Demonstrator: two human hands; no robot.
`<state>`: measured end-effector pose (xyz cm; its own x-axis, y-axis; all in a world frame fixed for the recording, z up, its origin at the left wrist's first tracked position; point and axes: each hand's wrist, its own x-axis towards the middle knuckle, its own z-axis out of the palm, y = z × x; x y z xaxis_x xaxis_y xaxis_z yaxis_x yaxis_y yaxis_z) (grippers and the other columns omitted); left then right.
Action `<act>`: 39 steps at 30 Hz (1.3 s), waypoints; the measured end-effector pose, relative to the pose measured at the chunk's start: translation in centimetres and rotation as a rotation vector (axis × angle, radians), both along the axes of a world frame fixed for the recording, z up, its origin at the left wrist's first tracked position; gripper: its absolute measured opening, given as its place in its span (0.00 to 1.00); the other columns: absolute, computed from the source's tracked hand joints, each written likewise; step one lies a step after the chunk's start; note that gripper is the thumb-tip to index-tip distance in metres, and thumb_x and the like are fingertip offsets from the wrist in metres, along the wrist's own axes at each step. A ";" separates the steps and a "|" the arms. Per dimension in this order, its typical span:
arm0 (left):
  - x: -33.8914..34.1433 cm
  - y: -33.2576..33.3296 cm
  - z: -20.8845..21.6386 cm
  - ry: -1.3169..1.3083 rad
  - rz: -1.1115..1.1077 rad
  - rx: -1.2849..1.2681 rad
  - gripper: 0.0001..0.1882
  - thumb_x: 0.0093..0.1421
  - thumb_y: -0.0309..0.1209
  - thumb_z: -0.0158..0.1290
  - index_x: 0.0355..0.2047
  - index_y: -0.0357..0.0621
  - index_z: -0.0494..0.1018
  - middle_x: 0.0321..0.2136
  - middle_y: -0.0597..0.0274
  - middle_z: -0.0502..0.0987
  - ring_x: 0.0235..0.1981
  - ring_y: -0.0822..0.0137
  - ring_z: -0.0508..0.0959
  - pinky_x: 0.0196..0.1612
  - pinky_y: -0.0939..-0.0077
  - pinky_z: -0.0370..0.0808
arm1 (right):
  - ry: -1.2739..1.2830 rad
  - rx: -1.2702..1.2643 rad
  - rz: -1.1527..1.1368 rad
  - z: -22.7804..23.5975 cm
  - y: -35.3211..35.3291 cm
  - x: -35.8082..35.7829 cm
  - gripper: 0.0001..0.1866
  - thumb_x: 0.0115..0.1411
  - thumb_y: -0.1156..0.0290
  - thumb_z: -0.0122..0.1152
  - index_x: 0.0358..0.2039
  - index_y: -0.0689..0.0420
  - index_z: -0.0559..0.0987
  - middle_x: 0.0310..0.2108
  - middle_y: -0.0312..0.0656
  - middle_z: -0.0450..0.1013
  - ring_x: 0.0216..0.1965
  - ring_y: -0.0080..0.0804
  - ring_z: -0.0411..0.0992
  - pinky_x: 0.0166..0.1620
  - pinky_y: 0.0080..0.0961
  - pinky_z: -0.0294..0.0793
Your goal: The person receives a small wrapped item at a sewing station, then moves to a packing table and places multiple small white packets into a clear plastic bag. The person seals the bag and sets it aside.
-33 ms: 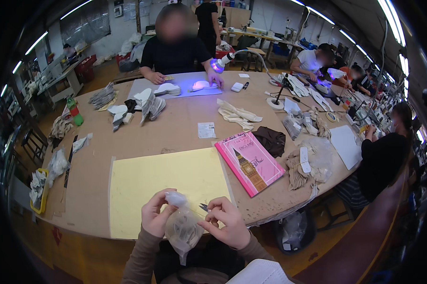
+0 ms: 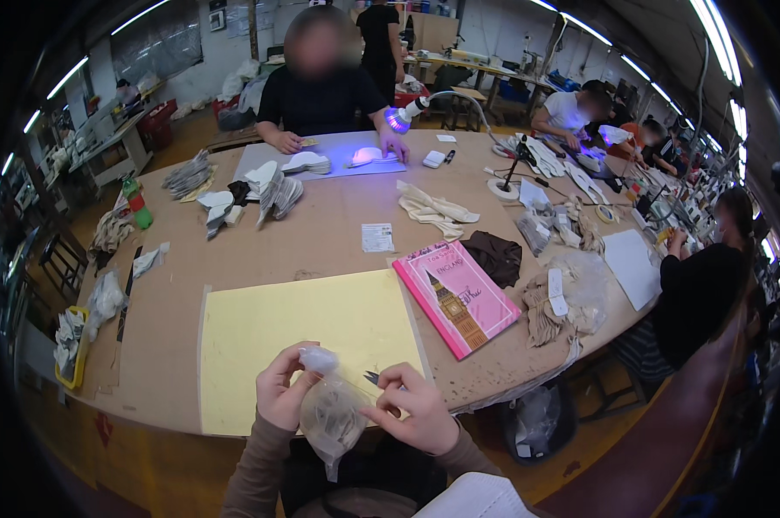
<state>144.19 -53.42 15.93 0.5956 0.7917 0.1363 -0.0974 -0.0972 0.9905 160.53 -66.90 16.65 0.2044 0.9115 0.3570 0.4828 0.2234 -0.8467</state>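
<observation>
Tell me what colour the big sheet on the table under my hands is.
Pale yellow sheet, clearest in the head view.

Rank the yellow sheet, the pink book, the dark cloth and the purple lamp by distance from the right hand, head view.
From the right hand, nearest first:
1. Yellow sheet, just ahead, under the hands.
2. Pink book, ahead to the right.
3. Dark cloth, just beyond the book.
4. Purple lamp, far across the table.

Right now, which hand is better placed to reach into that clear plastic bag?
Probably the right hand: its fingers rest at the clear plastic bag's side, while the left hand grips the bag's twisted top.
</observation>
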 end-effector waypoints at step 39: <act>-0.5 -1.7 1.1 0.413 -0.461 0.214 0.26 0.45 0.27 0.62 0.45 0.39 0.68 0.23 0.60 0.75 0.26 0.72 0.73 0.31 0.80 0.70 | -0.170 0.172 0.145 -0.6 0.0 -1.7 0.15 0.47 0.57 0.67 0.23 0.51 0.73 0.30 0.33 0.67 0.39 0.30 0.64 0.44 0.26 0.57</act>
<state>143.69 -55.12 17.06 0.9045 0.4236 -0.0500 0.2080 -0.3358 0.9187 158.82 -66.86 16.09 0.0004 0.8499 0.5270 0.5672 0.4338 -0.7001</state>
